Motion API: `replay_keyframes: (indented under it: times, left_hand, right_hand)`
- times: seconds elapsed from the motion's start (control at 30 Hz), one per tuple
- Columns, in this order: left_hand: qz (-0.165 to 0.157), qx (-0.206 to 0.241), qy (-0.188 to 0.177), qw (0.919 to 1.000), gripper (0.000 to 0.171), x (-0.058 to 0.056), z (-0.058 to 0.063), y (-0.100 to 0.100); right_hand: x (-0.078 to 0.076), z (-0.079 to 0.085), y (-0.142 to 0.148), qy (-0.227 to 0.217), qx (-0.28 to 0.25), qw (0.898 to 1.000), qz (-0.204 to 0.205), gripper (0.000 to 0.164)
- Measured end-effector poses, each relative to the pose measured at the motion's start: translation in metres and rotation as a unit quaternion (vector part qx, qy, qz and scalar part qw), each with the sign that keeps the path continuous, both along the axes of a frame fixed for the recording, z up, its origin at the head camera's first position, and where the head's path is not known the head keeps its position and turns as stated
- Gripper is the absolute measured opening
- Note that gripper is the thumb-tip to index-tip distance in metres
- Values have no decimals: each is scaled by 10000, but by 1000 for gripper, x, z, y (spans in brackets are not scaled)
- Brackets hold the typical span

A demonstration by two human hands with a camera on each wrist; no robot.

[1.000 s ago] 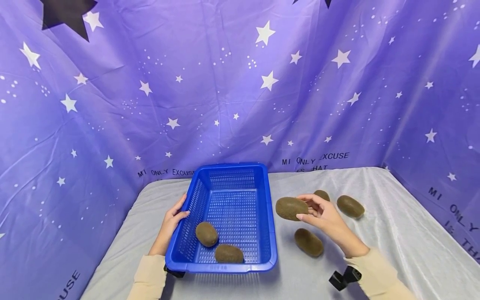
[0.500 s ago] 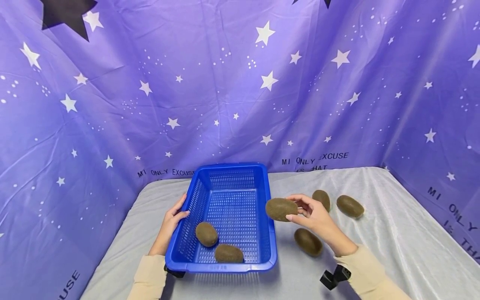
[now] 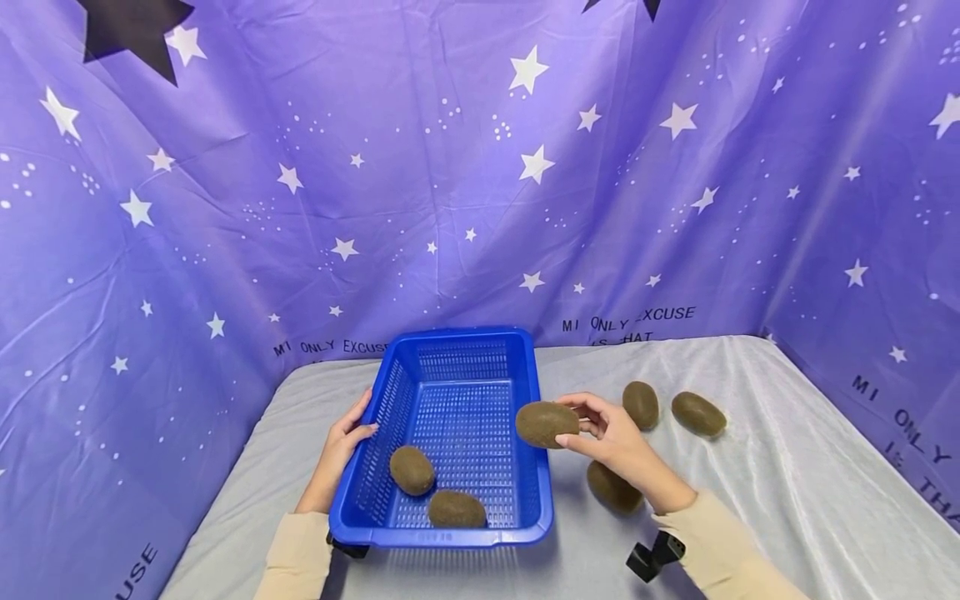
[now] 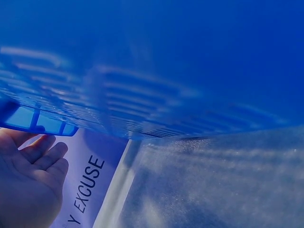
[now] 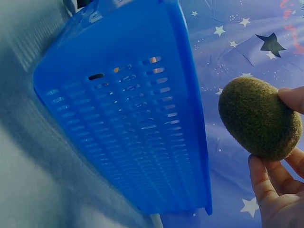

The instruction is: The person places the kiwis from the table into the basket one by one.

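A blue plastic basket [image 3: 534, 467] with slotted walls stands on the cloth. My left hand [image 3: 341, 450] grips its left rim, thumb over the edge; in the left wrist view the fingers [image 4: 45, 152] lie just under that rim. Between thumb and fingertips my right hand [image 3: 611, 433] pinches a brown fuzzy kiwi [image 3: 546, 424], held level over the basket's right rim. The right wrist view has this kiwi [image 5: 256, 118] above the outer side wall. Inside the basket, near its front left, lie two more kiwis, one [image 3: 412, 471] by the left wall and one [image 3: 457, 509] at the front.
Several kiwis lie on the grey cloth [image 3: 780, 467] to the right: one [image 3: 641, 405] behind my right hand, one [image 3: 699, 414] farther right, and one [image 3: 611, 490] partly hidden below the wrist. A purple star-printed curtain [image 3: 465, 192] surrounds the table's back and sides.
My right hand has carried its kiwi leftward, from beside the basket to over its right rim. The kiwi behind that hand has come into full view. The left hand and basket stay put.
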State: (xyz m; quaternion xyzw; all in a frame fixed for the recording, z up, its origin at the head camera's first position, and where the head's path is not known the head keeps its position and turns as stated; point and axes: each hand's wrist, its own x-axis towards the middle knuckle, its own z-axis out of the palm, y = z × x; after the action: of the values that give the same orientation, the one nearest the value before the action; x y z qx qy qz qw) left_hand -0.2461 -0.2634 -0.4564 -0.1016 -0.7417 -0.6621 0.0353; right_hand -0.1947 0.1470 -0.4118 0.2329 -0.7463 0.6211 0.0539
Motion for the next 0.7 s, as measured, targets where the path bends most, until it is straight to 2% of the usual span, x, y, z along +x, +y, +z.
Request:
replay_keyframes:
  times: [0.7]
  left_hand:
    - [-12, -84, 29, 10000, 60, -1, -2, -2]
  right_hand:
    - [-7, 0, -27, 0, 316, 9995, 57, 41]
